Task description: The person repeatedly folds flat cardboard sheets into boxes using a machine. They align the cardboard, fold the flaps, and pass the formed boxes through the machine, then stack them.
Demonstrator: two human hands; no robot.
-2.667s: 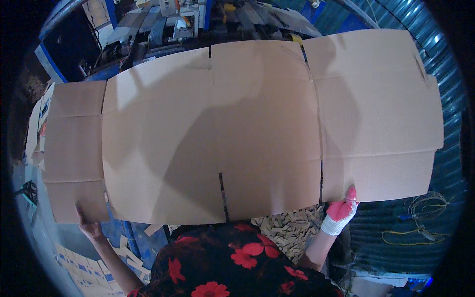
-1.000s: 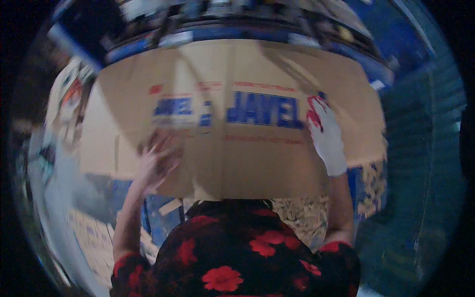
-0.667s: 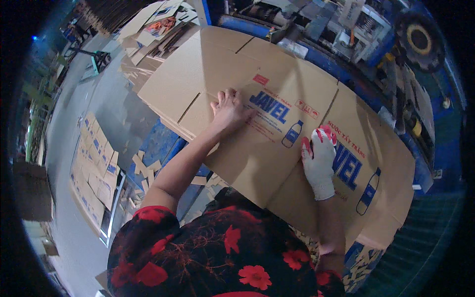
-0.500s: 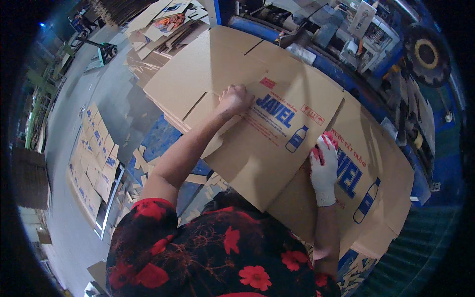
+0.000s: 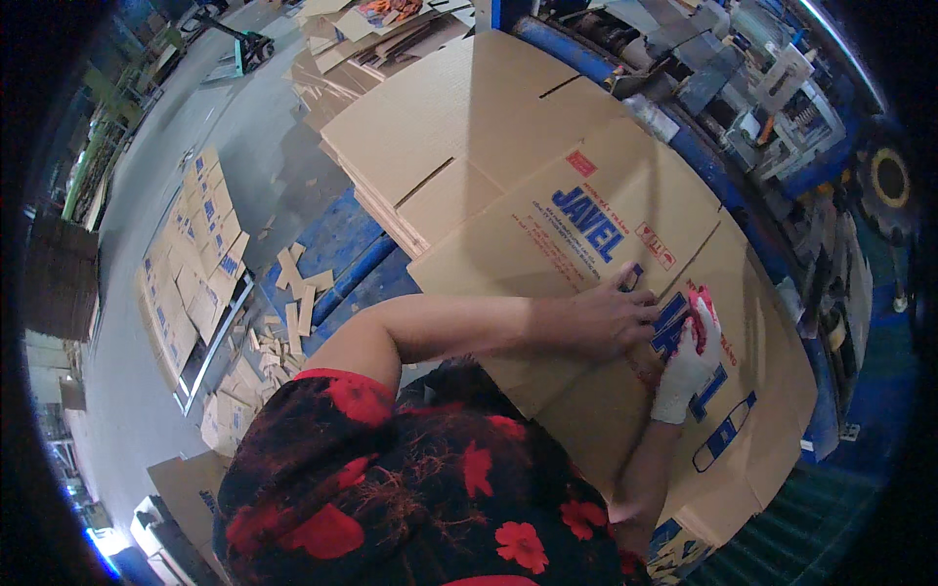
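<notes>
Steadying step, I judge: my left hand [image 5: 616, 314] lies open on printed cardboard [image 5: 575, 269], gloved right hand [image 5: 690, 357] half-curled, grip unclear; next move calls for even pressure.

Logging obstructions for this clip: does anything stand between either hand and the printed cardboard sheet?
Nothing visible does. The bare left hand and the right hand both appear to rest on the printed cardboard sheet, with only the right one's glove in between.
</notes>
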